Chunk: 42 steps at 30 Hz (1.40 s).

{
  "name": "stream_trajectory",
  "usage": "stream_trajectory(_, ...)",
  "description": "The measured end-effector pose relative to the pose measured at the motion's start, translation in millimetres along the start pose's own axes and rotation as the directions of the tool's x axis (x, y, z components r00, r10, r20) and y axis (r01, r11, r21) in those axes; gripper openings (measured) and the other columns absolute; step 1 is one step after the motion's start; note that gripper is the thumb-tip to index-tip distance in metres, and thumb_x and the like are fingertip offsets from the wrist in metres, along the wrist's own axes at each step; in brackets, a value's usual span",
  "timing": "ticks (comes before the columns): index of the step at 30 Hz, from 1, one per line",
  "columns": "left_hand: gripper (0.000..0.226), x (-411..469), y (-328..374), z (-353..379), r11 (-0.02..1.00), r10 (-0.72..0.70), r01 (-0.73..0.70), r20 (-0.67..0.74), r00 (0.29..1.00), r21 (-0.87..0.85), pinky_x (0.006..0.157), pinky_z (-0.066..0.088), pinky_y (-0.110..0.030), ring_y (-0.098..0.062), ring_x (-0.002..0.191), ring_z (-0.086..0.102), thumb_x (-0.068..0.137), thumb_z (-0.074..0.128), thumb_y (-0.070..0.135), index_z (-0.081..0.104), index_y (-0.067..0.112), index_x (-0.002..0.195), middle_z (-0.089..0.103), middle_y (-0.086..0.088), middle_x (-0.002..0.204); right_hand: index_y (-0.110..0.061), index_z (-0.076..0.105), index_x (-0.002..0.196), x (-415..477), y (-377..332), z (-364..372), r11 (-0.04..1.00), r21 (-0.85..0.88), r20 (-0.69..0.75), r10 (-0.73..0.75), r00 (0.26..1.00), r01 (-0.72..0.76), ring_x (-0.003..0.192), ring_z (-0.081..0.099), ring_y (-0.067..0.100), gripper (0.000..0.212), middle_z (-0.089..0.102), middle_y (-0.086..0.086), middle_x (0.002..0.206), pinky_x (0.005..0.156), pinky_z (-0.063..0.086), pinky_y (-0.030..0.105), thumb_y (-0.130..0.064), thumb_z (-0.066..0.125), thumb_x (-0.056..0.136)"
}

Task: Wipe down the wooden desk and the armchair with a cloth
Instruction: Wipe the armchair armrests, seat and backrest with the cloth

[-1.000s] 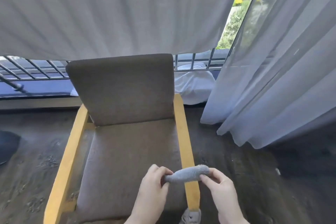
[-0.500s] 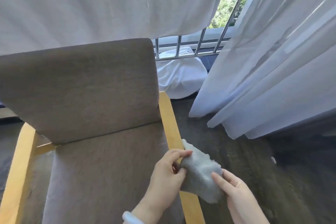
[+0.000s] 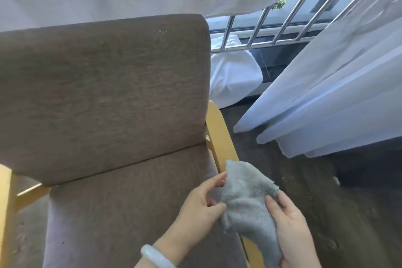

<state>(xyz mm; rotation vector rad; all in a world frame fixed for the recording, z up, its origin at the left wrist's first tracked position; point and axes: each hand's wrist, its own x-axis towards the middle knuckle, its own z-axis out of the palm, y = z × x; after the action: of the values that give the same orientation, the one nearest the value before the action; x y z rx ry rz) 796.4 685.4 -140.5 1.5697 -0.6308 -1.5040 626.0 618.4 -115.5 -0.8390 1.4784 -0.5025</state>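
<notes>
Armchair [image 3: 108, 93] fills 9 o'clock; its wooden armrest [image 3: 219, 132] edge runs under cloth [image 3: 248, 200] at 5. Open floor [image 3: 304, 180] at 3, curtain [image 3: 326, 93] past it. Left hand [image 3: 200, 209] pinches cloth's left edge; right hand [image 3: 291, 230], palm up, grips its right.

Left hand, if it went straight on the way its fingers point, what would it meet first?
The grey cloth: the left hand points up and right, and its fingers pinch the cloth's edge. Beyond it, probably the armchair's yellow wooden armrest, though depth is unclear.
</notes>
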Motion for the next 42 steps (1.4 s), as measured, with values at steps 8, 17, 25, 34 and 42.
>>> stream_trajectory(8, 0.047, 25, -3, -7, 0.998, 0.059, -0.058, -0.024, 0.998, 0.029, 0.068, 0.039, -0.017, -0.007, 0.069, 0.046, 0.086, 0.056, -0.007, 0.075, 0.031, 0.105, 0.052, 0.011, 0.078, -0.06, 0.036, 0.133, 6, 5, -8, 0.941, -0.294, 0.007, -0.174, 0.985, 0.169, 0.096, 0.069, 0.008, 0.098, 0.074, -0.007, 0.102, 0.086, 0.049, 0.031, 0.013, 0.071, 0.077)
stream_trajectory(17, 0.013, 33, 20, -14, 0.871, 0.324, -0.281, -0.041, 0.945, 0.403, 0.079, 0.037, -0.007, 0.001, 0.092, 0.053, 0.079, 0.076, 0.024, 0.07, 0.034, 0.084, 0.053, 0.015, 0.1, -0.028, 0.064, 0.07, 2, -32, -17, 0.439, -0.749, 0.243, -0.516, 0.821, 0.497, 0.102, 0.048, 0.006, 0.025, 0.056, -0.014, 0.114, 0.079, 0.038, 0.023, -0.009, 0.079, 0.074)
stream_trajectory(25, 0.086, 90, -79, -82, 0.49, -0.041, 0.2, -0.206, 0.978, 0.849, 0.119, 0.018, -0.039, -0.024, 0.147, 0.01, 0.084, 0.068, 0.046, 0.02, 0.021, 0.152, 0.009, -0.003, 0.16, -0.026, 0.057, 0.086, 48, -72, 9, 0.597, -0.648, 0.548, -0.065, 0.834, 0.472, 0.075, 0.056, 0.012, 0.012, 0.061, -0.006, 0.082, 0.067, 0.046, 0.034, -0.018, 0.058, 0.095)
stream_trajectory(34, 0.122, 146, -152, -109, 0.146, 0.029, -0.27, 0.268, 0.963, 0.952, 0.115, -0.022, -0.04, -0.016, 0.137, -0.041, 0.066, 0.053, 0.083, -0.028, 0.038, 0.146, -0.042, 0.007, 0.15, -0.027, 0.06, 0.101, 125, -67, 51, 0.668, -0.652, 0.286, -0.222, 0.932, 0.359, 0.087, 0.057, 0.015, 0.017, 0.062, -0.003, 0.098, 0.068, 0.046, 0.024, -0.013, 0.062, 0.092)
stream_trajectory(42, 0.119, 151, -166, -111, 0.185, 0.068, -0.287, 0.279, 0.958, 0.94, 0.105, -0.035, -0.034, -0.012, 0.134, -0.044, 0.062, 0.038, 0.093, -0.034, 0.041, 0.141, -0.047, 0.012, 0.146, -0.01, -0.004, 0.154, 140, 21, 114, 0.094, -0.882, 0.364, -0.488, 0.793, 0.462, 0.149, -0.011, 0.015, 0.062, -0.013, 0.003, 0.162, 0.118, -0.01, 0.025, -0.029, 0.026, 0.104)
